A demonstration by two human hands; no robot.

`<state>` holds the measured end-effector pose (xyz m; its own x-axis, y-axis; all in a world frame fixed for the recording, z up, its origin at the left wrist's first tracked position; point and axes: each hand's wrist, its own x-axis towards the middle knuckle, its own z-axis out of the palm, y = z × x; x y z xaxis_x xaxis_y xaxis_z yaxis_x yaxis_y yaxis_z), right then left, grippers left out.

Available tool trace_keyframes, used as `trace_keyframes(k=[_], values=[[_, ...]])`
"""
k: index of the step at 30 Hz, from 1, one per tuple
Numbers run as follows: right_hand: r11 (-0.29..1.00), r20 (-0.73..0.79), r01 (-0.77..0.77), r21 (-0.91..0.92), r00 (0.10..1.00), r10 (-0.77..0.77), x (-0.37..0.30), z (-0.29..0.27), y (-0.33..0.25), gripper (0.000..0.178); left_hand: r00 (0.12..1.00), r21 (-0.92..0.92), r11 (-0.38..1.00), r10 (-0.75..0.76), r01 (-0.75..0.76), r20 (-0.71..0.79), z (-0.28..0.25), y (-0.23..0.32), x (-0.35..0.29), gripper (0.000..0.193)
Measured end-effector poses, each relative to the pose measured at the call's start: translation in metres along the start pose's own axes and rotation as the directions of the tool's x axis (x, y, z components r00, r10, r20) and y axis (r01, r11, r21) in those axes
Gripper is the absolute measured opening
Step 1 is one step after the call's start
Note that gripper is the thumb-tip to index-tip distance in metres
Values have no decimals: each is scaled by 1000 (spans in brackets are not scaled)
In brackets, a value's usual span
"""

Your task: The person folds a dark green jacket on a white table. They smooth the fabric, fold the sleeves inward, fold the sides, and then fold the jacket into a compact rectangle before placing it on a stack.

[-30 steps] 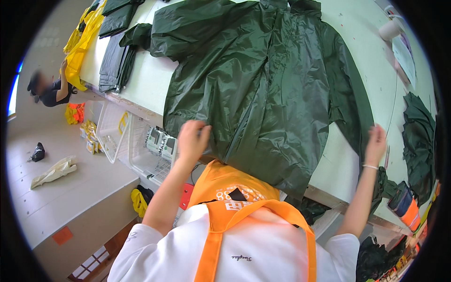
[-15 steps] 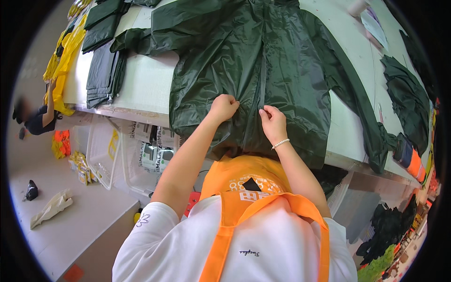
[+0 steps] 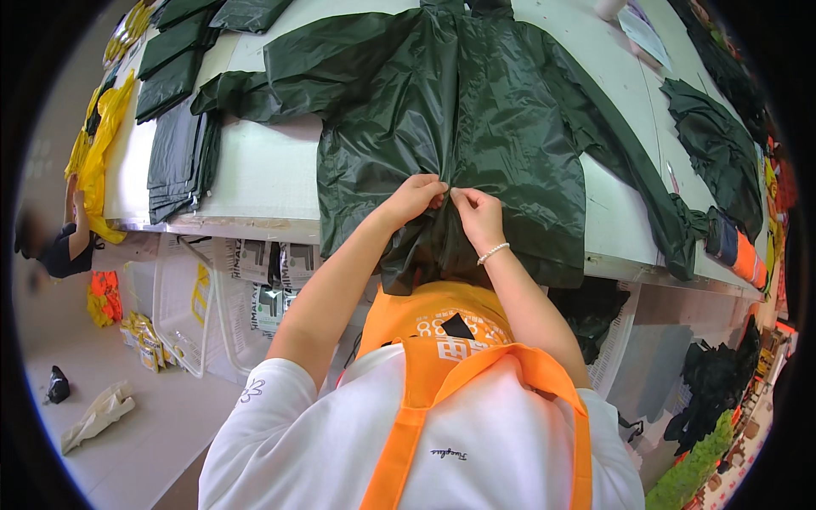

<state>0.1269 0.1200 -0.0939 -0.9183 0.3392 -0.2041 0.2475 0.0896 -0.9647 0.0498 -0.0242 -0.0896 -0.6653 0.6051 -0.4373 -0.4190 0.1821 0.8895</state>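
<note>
A dark green rain jacket point(image 3: 518, 136) lies spread on the white table, its front facing up and its lower hem hanging over the near edge against my orange apron. My left hand point(image 3: 414, 197) pinches one front edge of the jacket. Close beside it, my right hand point(image 3: 478, 214), below a beaded bracelet, pinches the other front edge. The fingertips of both hands nearly meet at the jacket's middle line, low on the front. Whatever small fastener may sit between them is hidden by my fingers.
Folded dark green garments point(image 3: 180, 157) are stacked at the left of the table point(image 3: 263, 183). Yellow garments point(image 3: 109, 144) hang over its far left end, near another person point(image 3: 64, 246). White plastic baskets point(image 3: 183, 297) stand below. A crumpled dark garment point(image 3: 714, 140) lies at the right.
My hands have come together at the jacket's middle, drawing its two front edges close. The gap along the lower front has narrowed.
</note>
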Motion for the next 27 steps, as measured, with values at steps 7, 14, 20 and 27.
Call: trace_keyframes(k=[7,14,20,27], values=[[979,182,-174,110,971,152,3,2,6,30,988,-452,886,34,-99,-150,10,-20,-13,15],[915,128,124,-384,989,-80,-4,11,19,18,960,-330,920,129,-210,-250,21,-36,-18,20],[914,134,208,-348,976,-171,-4,-5,24,20,744,887,461,583,27,-325,35,-31,-29,47],[483,-8,276,-831,862,-506,-41,-126,-10,62,851,925,88,368,369,-374,-48,-50,-54,71]])
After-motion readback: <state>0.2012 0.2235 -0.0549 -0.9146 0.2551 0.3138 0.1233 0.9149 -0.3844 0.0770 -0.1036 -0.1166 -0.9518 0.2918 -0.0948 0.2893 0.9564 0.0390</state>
